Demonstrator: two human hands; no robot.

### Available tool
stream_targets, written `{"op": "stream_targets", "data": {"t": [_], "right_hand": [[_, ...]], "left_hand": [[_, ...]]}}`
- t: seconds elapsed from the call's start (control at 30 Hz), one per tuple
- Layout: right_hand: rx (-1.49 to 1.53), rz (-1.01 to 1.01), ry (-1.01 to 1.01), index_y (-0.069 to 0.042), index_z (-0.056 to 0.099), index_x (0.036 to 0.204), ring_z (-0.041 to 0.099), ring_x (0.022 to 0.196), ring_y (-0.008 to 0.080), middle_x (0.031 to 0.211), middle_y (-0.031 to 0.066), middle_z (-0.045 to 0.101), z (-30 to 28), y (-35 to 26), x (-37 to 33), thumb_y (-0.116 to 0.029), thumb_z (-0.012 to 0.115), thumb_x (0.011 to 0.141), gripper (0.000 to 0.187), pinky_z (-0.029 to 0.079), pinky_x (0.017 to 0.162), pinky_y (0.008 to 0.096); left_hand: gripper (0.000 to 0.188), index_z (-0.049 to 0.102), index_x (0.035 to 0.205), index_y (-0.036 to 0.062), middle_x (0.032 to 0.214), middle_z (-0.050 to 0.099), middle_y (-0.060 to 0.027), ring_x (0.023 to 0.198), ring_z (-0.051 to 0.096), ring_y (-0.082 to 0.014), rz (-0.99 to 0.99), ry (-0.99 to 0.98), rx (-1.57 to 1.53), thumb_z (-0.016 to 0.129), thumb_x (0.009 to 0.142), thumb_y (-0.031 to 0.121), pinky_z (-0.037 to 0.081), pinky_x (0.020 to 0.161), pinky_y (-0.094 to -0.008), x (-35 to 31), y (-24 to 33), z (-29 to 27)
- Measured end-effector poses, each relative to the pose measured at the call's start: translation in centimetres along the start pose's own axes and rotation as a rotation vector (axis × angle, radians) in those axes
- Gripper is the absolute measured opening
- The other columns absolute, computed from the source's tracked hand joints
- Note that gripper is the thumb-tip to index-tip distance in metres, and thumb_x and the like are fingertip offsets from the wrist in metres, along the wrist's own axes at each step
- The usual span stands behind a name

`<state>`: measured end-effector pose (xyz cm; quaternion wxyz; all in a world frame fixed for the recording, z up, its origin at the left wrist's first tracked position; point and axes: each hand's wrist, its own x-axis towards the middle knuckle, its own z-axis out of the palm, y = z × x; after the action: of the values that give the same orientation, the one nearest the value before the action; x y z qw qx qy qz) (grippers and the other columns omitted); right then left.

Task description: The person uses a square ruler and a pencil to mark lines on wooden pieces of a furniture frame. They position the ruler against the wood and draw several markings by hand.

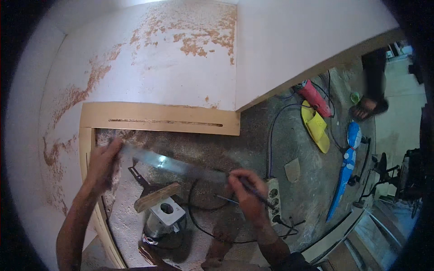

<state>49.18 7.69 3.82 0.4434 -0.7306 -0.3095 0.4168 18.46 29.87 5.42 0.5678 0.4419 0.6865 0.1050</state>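
Note:
A shiny flat metal strip (181,165), blurred by motion and much like a steel ruler, spans the space between my hands. My left hand (103,162) is closed at its left end, the fingers smeared. At the other end, my right hand (249,192) pinches the strip. A dark thin stick (258,193), perhaps a pencil, also passes through the right hand. Just beyond the strip lies a tan board edge (158,112) with a long narrow slot (165,123) cut in it. Below the strip stands a small router (158,226), its pale square base up, beside a wood offcut (157,197).
White panels (294,40) with sawdust rise at the back. On the floor at right are a power strip (273,198) with cables, a yellow slipper (315,126), a red power tool (314,97) and a blue-and-white long object (347,167). Another person's foot (367,108) is at far right.

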Motion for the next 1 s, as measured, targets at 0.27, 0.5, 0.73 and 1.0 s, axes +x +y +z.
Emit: {"op": "stream_targets", "data": {"t": [0.27,0.5,0.73,1.0], "right_hand": [[-0.539,-0.759,0.022,0.001,0.054,0.134,0.067,0.111,0.0374,0.127,0.0213,0.065,2.9,2.6,4.1,-0.024,0.066,0.096,0.046,0.056,0.092,0.0446],[-0.816,-0.815,-0.031,0.004,0.039,0.145,0.042,0.137,0.0419,0.149,0.0253,0.042,6.7,4.3,11.3,-0.035,0.067,0.093,0.07,0.033,0.114,0.0541],[-0.581,-0.376,0.574,0.007,0.045,0.139,0.058,0.115,0.0477,0.127,0.0299,0.059,-3.9,6.0,4.9,-0.025,0.058,0.099,0.053,0.046,0.097,0.051],[-0.654,-0.46,0.275,-0.004,0.068,0.119,0.061,0.073,0.0214,0.082,0.0109,0.065,-1.6,2.3,-6.8,-0.038,0.044,0.108,0.043,0.05,0.072,0.0347]], "left_hand": [[0.047,0.053,0.07,0.0139,0.049,0.043,0.0041,0.037,0.043,-0.008,0.069,0.378,-0.023,0.063,0.095,0.052,0.034,0.036,-0.0245,-13.7,-4.2,-12.5],[0.043,0.052,0.076,0.0159,0.049,0.042,0.004,0.036,0.04,-0.0084,0.053,0.447,-0.263,0.055,0.1,0.051,0.033,0.036,-0.0248,-19.0,-10.0,-13.8],[0.047,0.049,0.074,0.0139,0.049,0.038,0.0031,0.037,0.039,-0.0104,0.114,0.381,-0.429,0.061,0.096,0.054,0.034,0.036,-0.0275,-22.3,-13.0,-13.3],[0.034,0.054,0.084,0.0169,0.056,0.043,0.0049,0.042,0.039,-0.0087,-0.178,0.274,-0.799,0.059,0.1,0.046,0.034,0.039,-0.0265,-21.8,-19.6,-12.0]]}}
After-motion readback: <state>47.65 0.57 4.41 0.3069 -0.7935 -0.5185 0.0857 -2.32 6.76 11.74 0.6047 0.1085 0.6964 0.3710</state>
